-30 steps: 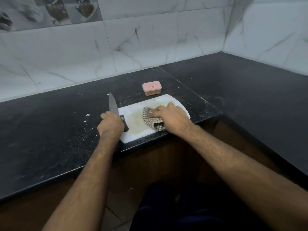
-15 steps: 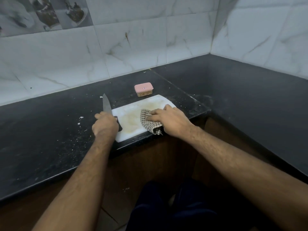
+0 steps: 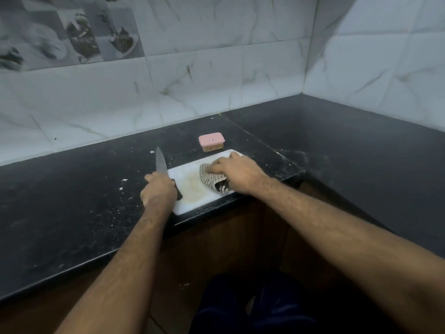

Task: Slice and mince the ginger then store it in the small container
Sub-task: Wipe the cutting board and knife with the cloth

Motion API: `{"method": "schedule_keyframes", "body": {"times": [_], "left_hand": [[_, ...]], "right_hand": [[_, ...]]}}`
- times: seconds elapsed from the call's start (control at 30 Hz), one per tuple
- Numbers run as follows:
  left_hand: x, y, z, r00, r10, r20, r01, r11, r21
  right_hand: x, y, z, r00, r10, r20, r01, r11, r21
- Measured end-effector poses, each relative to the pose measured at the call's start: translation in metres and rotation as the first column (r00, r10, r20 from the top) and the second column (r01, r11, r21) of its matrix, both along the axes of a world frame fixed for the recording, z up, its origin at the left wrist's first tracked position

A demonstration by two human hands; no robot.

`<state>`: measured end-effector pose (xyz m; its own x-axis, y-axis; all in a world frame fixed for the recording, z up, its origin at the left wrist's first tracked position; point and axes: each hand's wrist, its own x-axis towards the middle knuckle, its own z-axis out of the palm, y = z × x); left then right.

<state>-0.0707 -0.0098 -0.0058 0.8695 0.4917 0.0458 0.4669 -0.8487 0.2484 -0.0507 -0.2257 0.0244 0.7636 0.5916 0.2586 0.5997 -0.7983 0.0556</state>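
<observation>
A white cutting board (image 3: 190, 186) with a yellowish stain lies at the counter's front edge. My right hand (image 3: 237, 172) presses a checked cloth (image 3: 212, 179) flat on the board's right half. My left hand (image 3: 159, 191) grips the dark handle of a knife (image 3: 160, 162) at the board's left edge, blade pointing away toward the wall. Just behind the board stands the small container (image 3: 211, 142), its pink lid closed and minced ginger showing through its clear wall.
The black stone counter (image 3: 72, 201) runs left and turns the corner to the right; pale crumbs are scattered left of the board. White marble tiles back it. Below the counter edge are brown cabinet fronts and my dark-clothed legs.
My right hand has slid the cloth farther away and to the right across the board. The left hand keeps its hold on the knife. The camera has tilted upward.
</observation>
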Motion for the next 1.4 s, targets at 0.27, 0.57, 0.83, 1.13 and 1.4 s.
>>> {"method": "schedule_keyframes", "body": {"times": [0.27, 0.57, 0.83, 1.13, 1.4], "left_hand": [[-0.002, -0.007, -0.001, 0.999, -0.031, -0.027, 0.033, 0.995, 0.098], [0.004, -0.003, -0.006, 1.000, -0.029, -0.003, 0.029, 0.993, 0.113], [0.008, 0.004, -0.005, 1.000, -0.007, 0.004, 0.006, 0.991, 0.133], [0.007, -0.008, -0.005, 0.999, -0.037, 0.031, 0.031, 0.983, 0.183], [0.002, -0.017, -0.004, 0.997, -0.083, 0.005, 0.078, 0.950, 0.303]], "right_hand": [[0.040, -0.022, 0.014, 0.929, -0.353, 0.109, 0.368, 0.906, -0.207], [0.052, 0.077, -0.010, 0.996, 0.018, -0.087, -0.011, 0.997, 0.076], [0.073, 0.022, -0.004, 0.896, -0.444, 0.026, 0.441, 0.881, -0.172], [0.033, 0.045, -0.002, 0.999, 0.005, -0.053, -0.005, 1.000, 0.011], [0.022, -0.012, 0.000, 0.945, -0.327, -0.013, 0.322, 0.935, -0.147]]}}
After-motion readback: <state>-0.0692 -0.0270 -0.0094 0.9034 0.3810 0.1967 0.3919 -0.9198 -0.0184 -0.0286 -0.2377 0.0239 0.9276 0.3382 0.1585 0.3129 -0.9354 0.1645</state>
